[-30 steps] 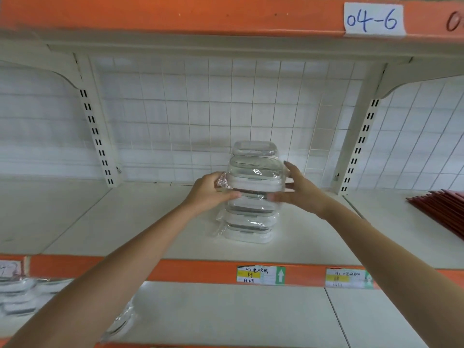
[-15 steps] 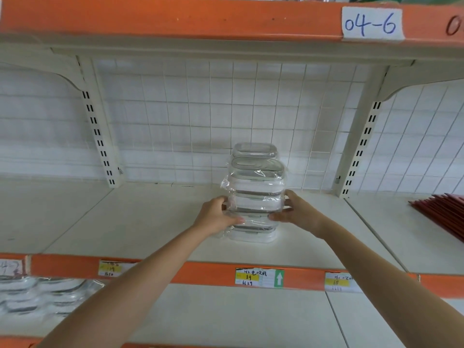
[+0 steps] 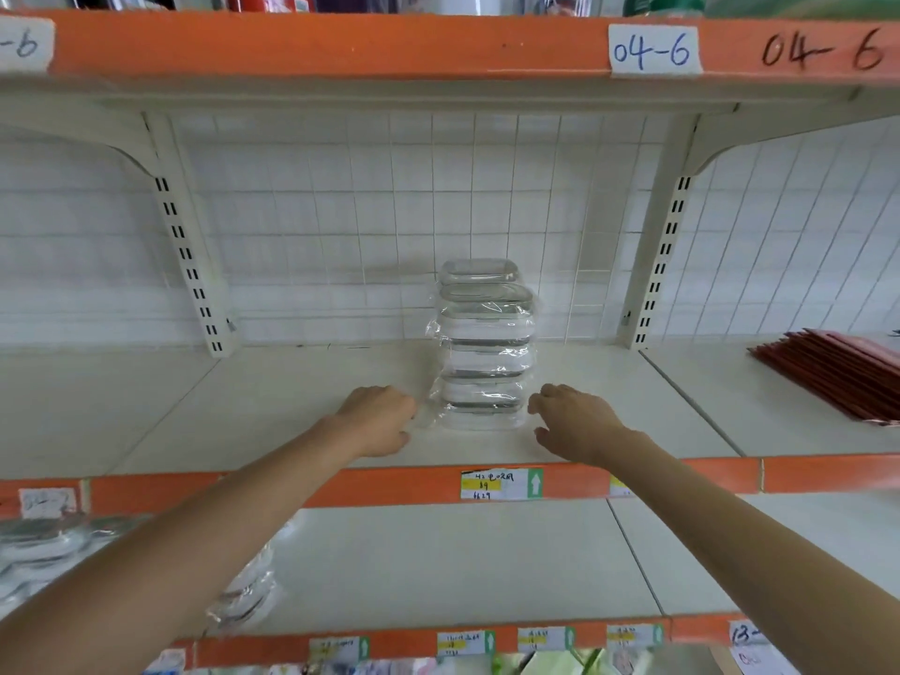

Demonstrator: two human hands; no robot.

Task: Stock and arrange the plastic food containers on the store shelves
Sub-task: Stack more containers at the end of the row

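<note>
1. The wrapped container stack (image 3: 482,353) stands upright mid-shelf, near the back grid.
2. The left hand (image 3: 377,419) hangs just beside the stack's base; whether it touches the wrap is unclear. The right hand (image 3: 574,416) stands apart. Each grip is loosely curled, holding nothing.
3. Square the stack by pressing low; a high push risks toppling it.
4. The shelf (image 3: 292,406) lies open on both sides; red packets (image 3: 837,367) sit well right.

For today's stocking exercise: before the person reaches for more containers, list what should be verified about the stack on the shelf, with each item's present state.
1. Stack of containers rests on the shelf: ok.
2. Stack stands upright: ok.
3. Left hand off the stack: cannot tell, it is very close to the wrap.
4. Right hand off the stack: ok, a gap shows.
5. Stack lines up above the price label: ok.
6. Plastic wrap intact: cannot tell.
</note>
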